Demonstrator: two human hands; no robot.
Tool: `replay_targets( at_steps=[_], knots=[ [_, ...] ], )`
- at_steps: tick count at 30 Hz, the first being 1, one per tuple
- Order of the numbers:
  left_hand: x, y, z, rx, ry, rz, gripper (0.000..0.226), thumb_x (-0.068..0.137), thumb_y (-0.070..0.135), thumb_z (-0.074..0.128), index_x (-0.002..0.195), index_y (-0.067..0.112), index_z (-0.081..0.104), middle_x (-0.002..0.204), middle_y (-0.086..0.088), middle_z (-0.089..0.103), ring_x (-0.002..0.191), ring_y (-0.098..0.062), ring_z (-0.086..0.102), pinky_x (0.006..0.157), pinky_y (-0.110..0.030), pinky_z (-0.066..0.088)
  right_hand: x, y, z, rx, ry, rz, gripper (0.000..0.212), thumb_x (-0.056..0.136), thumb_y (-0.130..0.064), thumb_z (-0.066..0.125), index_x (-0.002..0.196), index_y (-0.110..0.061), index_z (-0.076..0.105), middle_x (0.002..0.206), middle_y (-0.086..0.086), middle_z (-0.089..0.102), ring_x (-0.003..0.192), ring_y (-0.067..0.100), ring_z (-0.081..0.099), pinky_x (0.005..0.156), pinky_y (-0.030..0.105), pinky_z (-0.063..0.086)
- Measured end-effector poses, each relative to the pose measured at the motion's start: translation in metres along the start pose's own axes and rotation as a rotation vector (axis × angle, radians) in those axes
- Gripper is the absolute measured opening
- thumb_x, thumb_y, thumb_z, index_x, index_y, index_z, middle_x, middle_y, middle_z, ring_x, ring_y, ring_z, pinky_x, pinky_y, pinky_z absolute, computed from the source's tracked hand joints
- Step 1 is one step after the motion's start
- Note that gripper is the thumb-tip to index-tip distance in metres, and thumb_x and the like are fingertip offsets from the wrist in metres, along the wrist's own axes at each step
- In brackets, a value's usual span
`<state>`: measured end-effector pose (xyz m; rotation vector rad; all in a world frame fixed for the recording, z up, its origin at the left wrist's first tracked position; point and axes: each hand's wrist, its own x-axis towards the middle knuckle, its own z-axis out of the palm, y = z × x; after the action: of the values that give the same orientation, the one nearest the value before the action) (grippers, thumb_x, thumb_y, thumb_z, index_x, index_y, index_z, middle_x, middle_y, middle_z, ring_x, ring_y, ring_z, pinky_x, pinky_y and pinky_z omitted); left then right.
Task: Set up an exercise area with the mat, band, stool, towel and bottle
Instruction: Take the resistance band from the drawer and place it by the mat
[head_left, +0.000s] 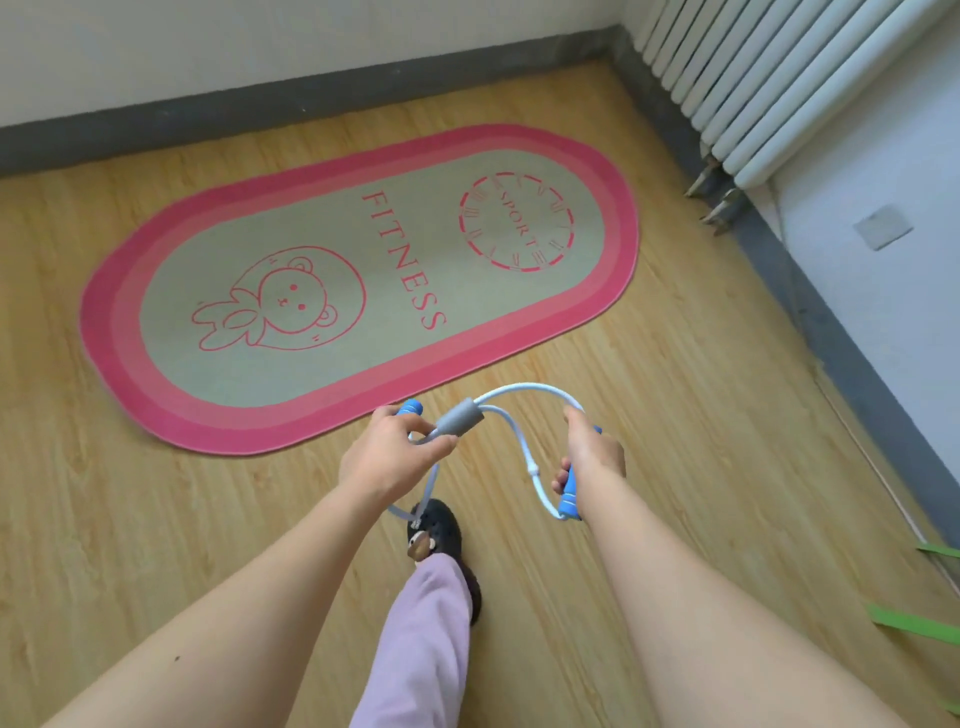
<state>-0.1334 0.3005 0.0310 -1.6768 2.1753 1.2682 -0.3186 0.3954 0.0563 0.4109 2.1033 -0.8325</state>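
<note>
Floor (675, 415): we stand on pale wood planks, with a grey skirting board (260, 111) along the far and right walls.
Mat (358, 291): an oval, pink-rimmed with a grey-green middle, lies flat on the floor just beyond our hands. It runs from near left to far right and is printed with FITNESS, a bear and a SPORT dial.
Radiator (779, 78): white ribs on the right wall in the far right corner, well apart from the mat.
Trouser leg (421, 639): lilac, between our forearms.
Band (524, 389): a pale blue tube looped in a figure of eight through a grey sleeve (457, 421). We hold it in the air over the near edge of the mat.
Left hand (387, 457): our fingers are curled tight round one blue handle (410, 408), fingertips at the grey sleeve.
Right hand (592, 454): clenched round the other blue handle (569, 493), whose end sticks out below the fist.
Shoe (436, 525): black clog with a brown charm, below the band's left loop.
Green strips (914, 621): on the floor at the near right edge; we cannot tell what they are.
</note>
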Motion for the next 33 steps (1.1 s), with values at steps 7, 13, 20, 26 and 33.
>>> replay_targets(
  at_steps=[7, 13, 20, 26, 33],
  knots=[
    [0.087, -0.011, -0.020, -0.272, 0.245, -0.275, 0.037, 0.082, -0.004, 0.036, 0.090, 0.020, 0.062, 0.109, -0.010, 0.052, 0.075, -0.029, 0.057, 0.058, -0.030, 0.041, 0.091, -0.079, 0.010, -0.375, 0.211, -0.127, 0.037, 0.087, -0.008, 0.050, 0.121, 0.004, 0.043, 0.113, 0.024, 0.062, 0.094, 0.037, 0.060, 0.071, 0.037, 0.043],
    [0.130, -0.009, 0.011, -0.167, 0.211, -0.300, 0.040, 0.082, -0.009, 0.037, 0.091, 0.024, 0.059, 0.109, 0.004, 0.043, 0.075, -0.024, 0.057, 0.059, -0.036, 0.051, 0.135, -0.098, 0.040, -0.643, 0.163, -0.394, 0.042, 0.085, -0.004, 0.050, 0.127, -0.012, 0.049, 0.110, 0.015, 0.064, 0.098, 0.035, 0.059, 0.070, 0.031, 0.036],
    [0.148, -0.004, 0.060, -0.058, 0.209, -0.366, 0.060, 0.083, -0.005, 0.039, 0.127, 0.033, 0.049, 0.119, 0.003, 0.044, 0.069, -0.018, 0.054, 0.053, -0.031, 0.047, 0.194, -0.085, 0.051, -0.818, 0.056, -0.706, 0.050, 0.093, -0.003, 0.041, 0.134, -0.032, 0.045, 0.112, 0.005, 0.054, 0.070, 0.025, 0.049, 0.062, 0.031, 0.035],
    [0.168, -0.011, 0.115, 0.011, 0.254, -0.439, 0.057, 0.083, 0.000, 0.044, 0.130, 0.031, 0.046, 0.126, -0.001, 0.044, 0.074, -0.030, 0.059, 0.062, -0.041, 0.052, 0.264, -0.068, 0.063, -1.008, -0.079, -0.823, 0.031, 0.093, -0.005, 0.044, 0.112, -0.022, 0.061, 0.123, 0.001, 0.048, 0.068, 0.025, 0.053, 0.059, 0.029, 0.038],
    [0.219, -0.068, 0.212, 0.229, 0.209, -0.403, 0.056, 0.083, 0.022, 0.063, 0.134, 0.028, 0.040, 0.124, -0.002, 0.045, 0.068, -0.025, 0.055, 0.052, -0.029, 0.037, 0.377, -0.025, 0.079, -1.255, -0.052, -0.837, 0.054, 0.086, -0.006, 0.055, 0.135, -0.027, 0.050, 0.133, 0.002, 0.040, 0.071, 0.026, 0.058, 0.062, 0.032, 0.042]
  ],
)
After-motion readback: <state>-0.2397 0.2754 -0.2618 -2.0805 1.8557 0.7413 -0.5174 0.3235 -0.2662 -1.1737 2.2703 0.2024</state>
